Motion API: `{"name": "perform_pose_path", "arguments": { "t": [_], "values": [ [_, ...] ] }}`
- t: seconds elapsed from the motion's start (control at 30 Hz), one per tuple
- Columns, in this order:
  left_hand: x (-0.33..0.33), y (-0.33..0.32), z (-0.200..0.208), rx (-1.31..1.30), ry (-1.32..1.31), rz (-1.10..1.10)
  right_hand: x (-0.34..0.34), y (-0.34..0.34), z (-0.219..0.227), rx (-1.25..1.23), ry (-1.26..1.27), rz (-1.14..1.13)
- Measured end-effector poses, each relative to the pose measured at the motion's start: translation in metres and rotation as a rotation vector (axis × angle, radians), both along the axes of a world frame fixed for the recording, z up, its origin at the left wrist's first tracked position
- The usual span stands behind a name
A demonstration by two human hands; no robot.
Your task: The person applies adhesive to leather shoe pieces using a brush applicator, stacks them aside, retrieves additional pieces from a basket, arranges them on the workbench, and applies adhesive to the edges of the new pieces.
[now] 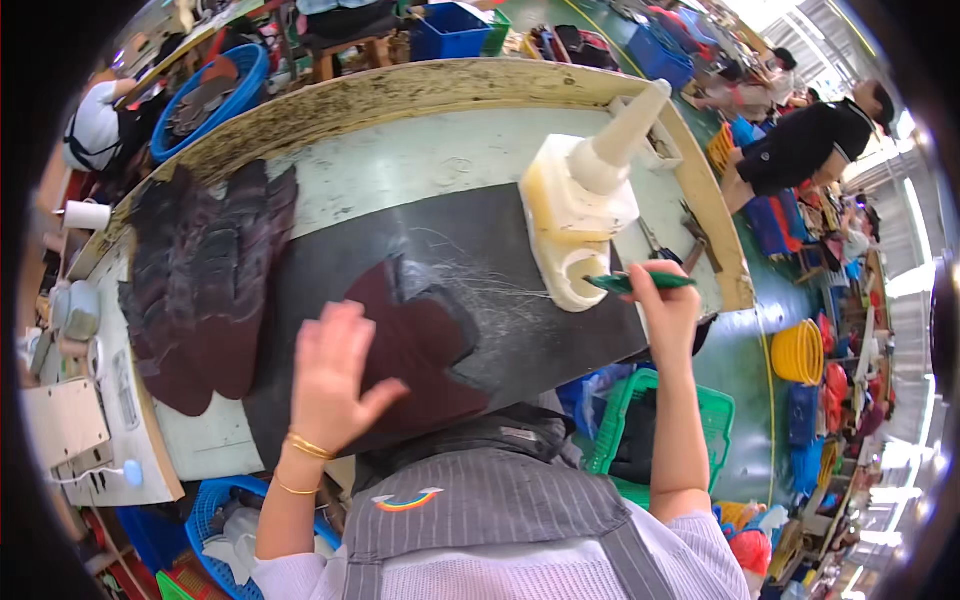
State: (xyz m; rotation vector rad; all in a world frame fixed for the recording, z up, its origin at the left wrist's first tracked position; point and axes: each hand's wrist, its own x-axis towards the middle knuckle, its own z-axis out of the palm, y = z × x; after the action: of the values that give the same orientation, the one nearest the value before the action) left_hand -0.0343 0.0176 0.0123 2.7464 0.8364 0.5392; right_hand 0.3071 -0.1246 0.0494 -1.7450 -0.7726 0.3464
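Observation:
My left hand (pixel 340 378) lies open, fingers spread, on the left side of a dark maroon cut piece (pixel 425 350) with black edges. That piece rests on a black mat (pixel 310 265) in front of me. My right hand (pixel 665 305) is closed around a green-handled brush (pixel 645 283). The brush points left into the round cup opening of a whitish plastic glue bottle (pixel 575 195), and its tip is hidden there. The bottle has a tall cone nozzle and stands at the mat's right end. Yellowish liquid shows through its wall.
Overlapping rows of similar maroon pieces (pixel 215 300) lie left of the mat. A raised wooden rim (pixel 400 95) borders the table's far side. Scissors (pixel 655 243) lie beyond the bottle. A green crate (pixel 715 420) stands below, right; a blue basket (pixel 205 500) below, left. Other people are farther off.

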Motion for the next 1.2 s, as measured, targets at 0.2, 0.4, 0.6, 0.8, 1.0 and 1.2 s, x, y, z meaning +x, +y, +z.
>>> {"name": "perform_pose_path", "arguments": {
  "t": [0.2, 0.4, 0.6, 0.8, 1.0, 1.2],
  "values": [
    [0.04, -0.015, -0.009, -0.213, 0.163, -0.369, 0.017, 0.024, -0.004, -0.211, 0.083, 0.03],
    [0.048, -0.018, -0.013, -0.137, 0.164, -0.353, -0.061, 0.079, -0.013, -0.132, 0.307, 0.307],
    [0.041, -0.017, -0.015, -0.193, 0.122, -0.31, -0.078, 0.108, -0.029, -0.273, 0.17, 0.388],
    [0.044, -0.018, -0.02, -0.189, 0.121, -0.326, -0.074, 0.125, -0.046, -0.134, -0.047, 0.399],
    [0.04, -0.018, -0.025, -0.179, 0.05, -0.326, -0.069, 0.102, -0.056, -0.172, 0.014, 0.522],
    [0.041, -0.013, -0.024, -0.174, -0.006, -0.332, -0.081, 0.042, -0.05, -0.003, 0.281, 0.325]
  ]
}}
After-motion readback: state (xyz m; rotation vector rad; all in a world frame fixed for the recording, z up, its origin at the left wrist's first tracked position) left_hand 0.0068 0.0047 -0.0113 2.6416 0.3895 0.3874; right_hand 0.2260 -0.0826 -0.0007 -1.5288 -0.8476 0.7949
